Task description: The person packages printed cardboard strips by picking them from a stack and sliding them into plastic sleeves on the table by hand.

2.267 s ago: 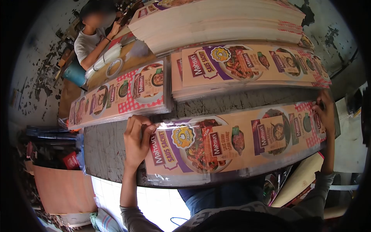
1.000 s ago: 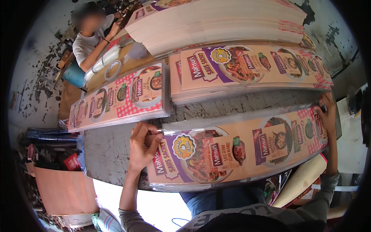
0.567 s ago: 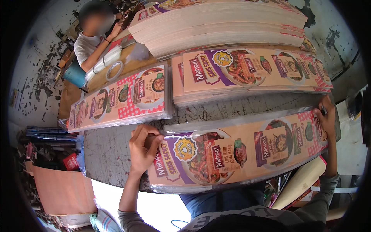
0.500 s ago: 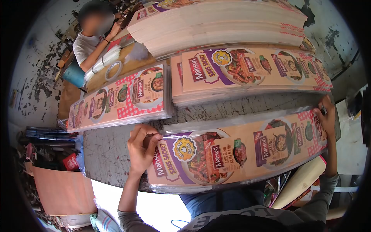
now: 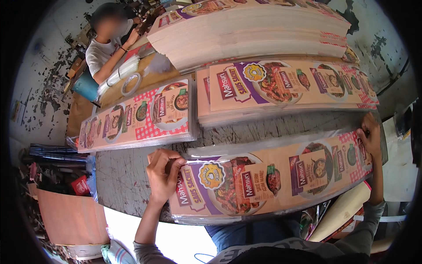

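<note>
A long printed cardboard strip (image 5: 281,185) in a clear plastic sleeve lies across the near edge of the table, showing "Mahsuri" lettering and food pictures. My left hand (image 5: 163,176) grips its upper left corner, thumb pressed against curled fingers. At the far right end, my right hand (image 5: 370,134) pinches the strip's edge with the thumb over the print. Along the upper side, the clear sleeve extends past the card. Beyond it rest a pile of similar strips (image 5: 246,94) and, to the left, a sleeved pile (image 5: 143,116).
A tall stack of printed sheets (image 5: 250,42) stands at the back. Tape roll (image 5: 131,84) and a bundle of white strips (image 5: 118,74) lie beside a seated person (image 5: 103,55). The scratched grey table (image 5: 118,180) curves away at the near left.
The view has shifted slightly, so the piles appear a little lower. Both hands keep their hold on the sleeved strip, which stays nearly in place. The other person's hand and arm have moved slightly.
</note>
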Motion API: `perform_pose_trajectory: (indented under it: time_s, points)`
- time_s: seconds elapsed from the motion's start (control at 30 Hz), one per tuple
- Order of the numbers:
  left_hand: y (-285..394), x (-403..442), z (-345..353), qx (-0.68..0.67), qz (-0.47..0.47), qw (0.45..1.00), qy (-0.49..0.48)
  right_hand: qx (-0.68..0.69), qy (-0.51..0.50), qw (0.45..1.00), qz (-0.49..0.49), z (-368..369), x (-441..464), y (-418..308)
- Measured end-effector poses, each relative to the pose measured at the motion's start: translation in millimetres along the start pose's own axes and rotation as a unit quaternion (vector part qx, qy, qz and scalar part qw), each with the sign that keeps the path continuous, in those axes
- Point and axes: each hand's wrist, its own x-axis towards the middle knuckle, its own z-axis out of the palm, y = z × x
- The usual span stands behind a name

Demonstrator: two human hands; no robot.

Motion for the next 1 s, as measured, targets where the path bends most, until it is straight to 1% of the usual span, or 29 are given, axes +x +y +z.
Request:
perform_pose_trajectory:
  time_s: [0.13,0.2,0.23,0.3,0.47,0.5,0.6,0.67,0.73,0.8,0.93,0.97,1.0]
  points:
    - [-2.0,-0.4,0.7,0.001,0.005,1.000,0.002,0.005,0.003,1.000,0.015,-2.7,2.7,-12.3]
    - [0.9,-0.3,1.0,0.005,0.011,1.000,0.010,0.065,0.025,0.997,0.026,-0.7,1.9,-13.9]
    - [1.8,-0.2,1.2,0.009,0.016,1.000,0.019,0.065,0.024,0.997,0.027,0.1,1.0,-12.8]
    - [0.4,-1.2,1.2,0.009,0.020,1.000,0.019,0.049,0.013,0.996,0.067,1.4,-0.7,-9.1]
    - [-0.4,-0.2,2.0,0.006,0.025,1.000,0.014,0.078,0.022,0.991,0.109,-1.2,-2.8,-9.5]
    - [-1.6,-0.7,2.2,0.000,0.013,1.000,0.011,0.082,0.028,0.989,0.117,-0.6,-3.8,-10.6]
    - [-0.2,1.3,2.3,-0.011,-0.015,1.000,-0.008,0.101,0.043,0.989,0.103,4.6,-7.9,-2.6]
    - [2.4,4.7,-2.2,-0.017,-0.030,0.999,-0.021,0.100,0.036,0.989,0.099,3.6,-6.0,-3.1]
    - [1.8,9.1,-9.9,-0.006,-0.014,0.997,-0.077,0.098,0.030,0.990,0.098,0.0,-4.3,-7.2]
    - [0.8,8.8,-9.3,-0.022,-0.012,0.997,-0.076,0.091,0.005,0.993,0.070,-2.7,0.9,-12.0]
    - [-4.7,3.7,-7.9,-0.062,-0.014,0.995,-0.072,0.109,-0.003,0.990,0.088,8.7,-6.3,5.9]
    - [-4.0,2.7,-6.8,-0.056,-0.012,0.996,-0.064,0.105,0.012,0.990,0.093,7.8,-6.2,3.4]
    - [-3.7,1.3,-6.5,-0.054,-0.019,0.996,-0.075,0.100,0.023,0.990,0.101,5.4,-7.1,0.2]
